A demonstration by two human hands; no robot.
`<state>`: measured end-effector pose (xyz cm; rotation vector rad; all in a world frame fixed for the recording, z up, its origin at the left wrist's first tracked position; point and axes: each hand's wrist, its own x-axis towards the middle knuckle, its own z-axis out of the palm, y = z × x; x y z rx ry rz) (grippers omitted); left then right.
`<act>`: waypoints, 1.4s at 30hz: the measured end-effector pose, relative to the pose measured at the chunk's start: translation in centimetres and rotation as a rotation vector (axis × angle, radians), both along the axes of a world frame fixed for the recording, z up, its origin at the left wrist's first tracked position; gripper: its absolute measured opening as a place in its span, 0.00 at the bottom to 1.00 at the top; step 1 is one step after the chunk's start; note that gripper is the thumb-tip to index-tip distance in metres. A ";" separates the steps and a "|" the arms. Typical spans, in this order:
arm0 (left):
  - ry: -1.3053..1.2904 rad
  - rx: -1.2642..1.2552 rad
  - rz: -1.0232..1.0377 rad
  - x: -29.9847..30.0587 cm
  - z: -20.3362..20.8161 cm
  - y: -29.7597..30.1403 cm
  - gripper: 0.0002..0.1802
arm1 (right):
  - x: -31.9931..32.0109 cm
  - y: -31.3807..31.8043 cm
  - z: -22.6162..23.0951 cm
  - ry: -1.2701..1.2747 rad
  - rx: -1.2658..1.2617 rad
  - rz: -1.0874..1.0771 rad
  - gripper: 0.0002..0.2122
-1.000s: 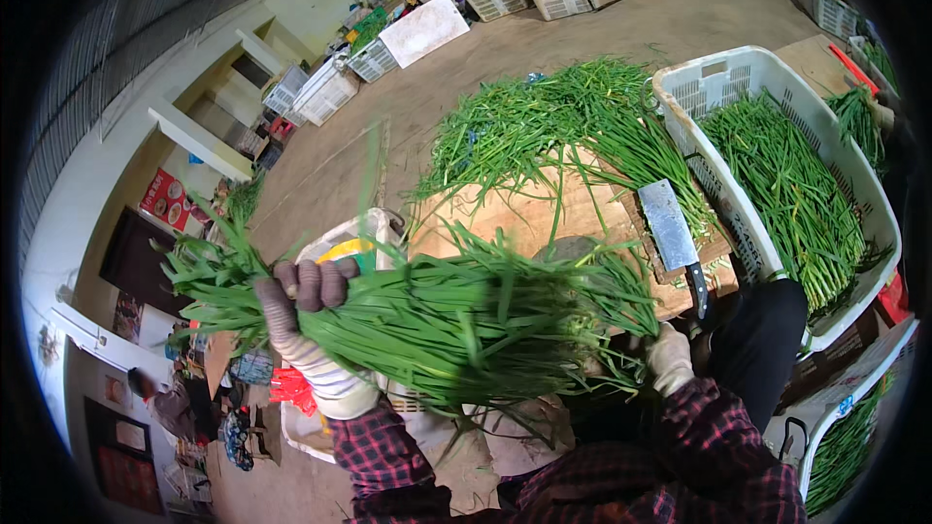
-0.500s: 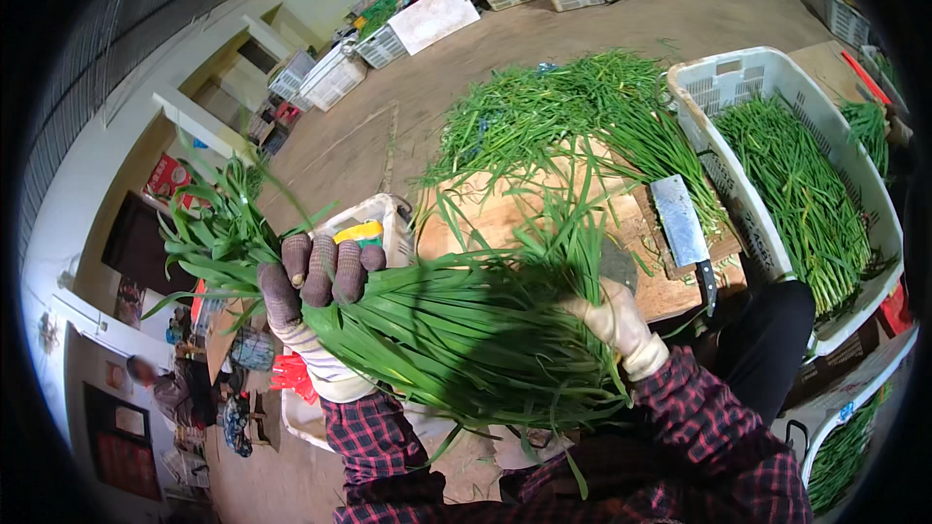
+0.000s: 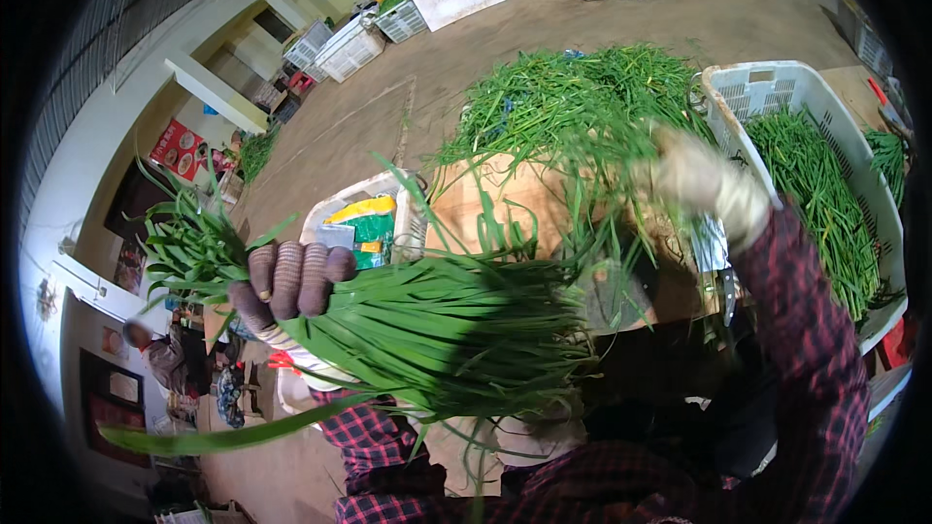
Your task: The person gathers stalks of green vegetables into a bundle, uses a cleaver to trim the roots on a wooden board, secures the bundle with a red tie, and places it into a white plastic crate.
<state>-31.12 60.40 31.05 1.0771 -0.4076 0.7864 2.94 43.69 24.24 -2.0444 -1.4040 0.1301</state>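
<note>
My left hand (image 3: 296, 279), in a dark knit glove, is closed around a thick bunch of garlic chives (image 3: 447, 330). The bunch lies crosswise in front of me, leafy tips to the left and cut side to the right. My right hand (image 3: 704, 180), in a pale glove, is smeared by motion above the right of the wooden board (image 3: 495, 199). Blurred loose leaves (image 3: 621, 160) surround its fingers; whether it grips them I cannot make out. Beneath it, a cleaver (image 3: 726, 291) rests on the board, its blade partly hidden by my forearm.
Loose green leaves (image 3: 582, 87) are heaped beyond the board. At the right stands a pale plastic crate (image 3: 752, 150) of chives. A white basket (image 3: 316, 218) with yellow and green packages sits left of the board. Another person (image 3: 175, 364) is at the far left; crates (image 3: 349, 49) line the back.
My right hand has left the bunch's right end and swung up and right over the board, amid blurred leaves. My left hand keeps its hold, slightly further left. One long leaf now hangs out toward the lower left.
</note>
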 end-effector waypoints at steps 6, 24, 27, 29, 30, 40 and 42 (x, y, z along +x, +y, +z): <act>-0.077 0.136 -0.180 0.9 0.0 1.4 0.14 | 1.7 6.1 4.7 -0.062 0.095 -0.086 0.43; 0.084 -0.201 0.009 2.2 -1.9 -4.1 0.14 | -13.8 -5.9 -12.3 0.351 0.053 0.259 0.08; 0.031 -0.200 -0.123 1.9 -1.2 -3.4 0.15 | -14.6 -7.5 -14.0 0.797 0.339 0.338 0.08; 0.002 -0.184 -0.147 1.4 -0.8 -2.8 0.16 | -15.1 -8.2 -14.3 0.812 0.330 0.327 0.07; 0.032 -0.197 -0.099 1.3 -0.6 -2.8 0.16 | -15.2 -8.7 -14.5 0.813 0.321 0.308 0.07; 0.056 -0.300 0.103 1.8 -1.4 -4.1 0.17 | -15.0 -9.2 -20.8 1.208 0.281 -0.023 0.09; 0.066 -0.304 0.059 2.5 -1.4 -4.8 0.16 | -14.0 -7.1 -19.2 1.041 0.224 -0.030 0.10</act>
